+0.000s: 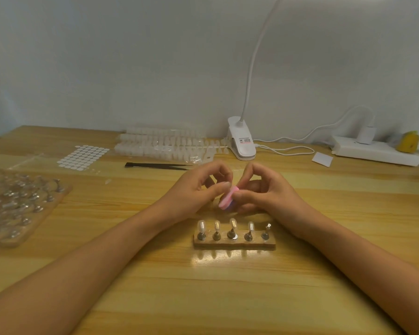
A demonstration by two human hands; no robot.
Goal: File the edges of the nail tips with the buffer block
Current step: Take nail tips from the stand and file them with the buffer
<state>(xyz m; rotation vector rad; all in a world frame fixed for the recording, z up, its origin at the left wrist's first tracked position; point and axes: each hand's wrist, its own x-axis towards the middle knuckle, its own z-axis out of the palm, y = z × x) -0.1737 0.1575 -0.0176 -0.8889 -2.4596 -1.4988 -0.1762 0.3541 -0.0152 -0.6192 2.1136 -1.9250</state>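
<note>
1. Well to the left of the wooden stand (234, 240): a clear tray of spare metal posts (17, 204), kept off the working patch, seemingly as stock.
2. Behind the stand and to its left: a sheet of white adhesive dots (82, 154), packs of spare tips (162, 146) and a black tool (155, 165), lined up as supplies.
3. Just behind the stand's left half: the left hand (198, 189), fingers curled, thumb and forefinger pressed together. Probably pinching a loose nail tip, though too blurred to be sure.
4. Just behind the stand's middle: the pink buffer block (228, 197), slanted between both hands, upper end meeting the left fingertips. Likely angled so to draw a tip's edge along the grit.
5. Just behind the stand's right half: the right hand (264, 189), thumb and forefinger pinching the block, other fingers tucked under.
6. On the stand itself: four mounted nail tips (232, 223) standing upright, and a bare rightmost post (267, 227), which hints at where the pinched tip belongs.
7. Far behind the stand: a white clip lamp (242, 143), neck arching upward, presumably for light on the work. Further right, a white card (322, 159) and a power strip (377, 151).
8. Under the stand: a glossy pale-wood table (203, 298) with glare just in front; beyond it, a plain light wall (131, 56).
</note>
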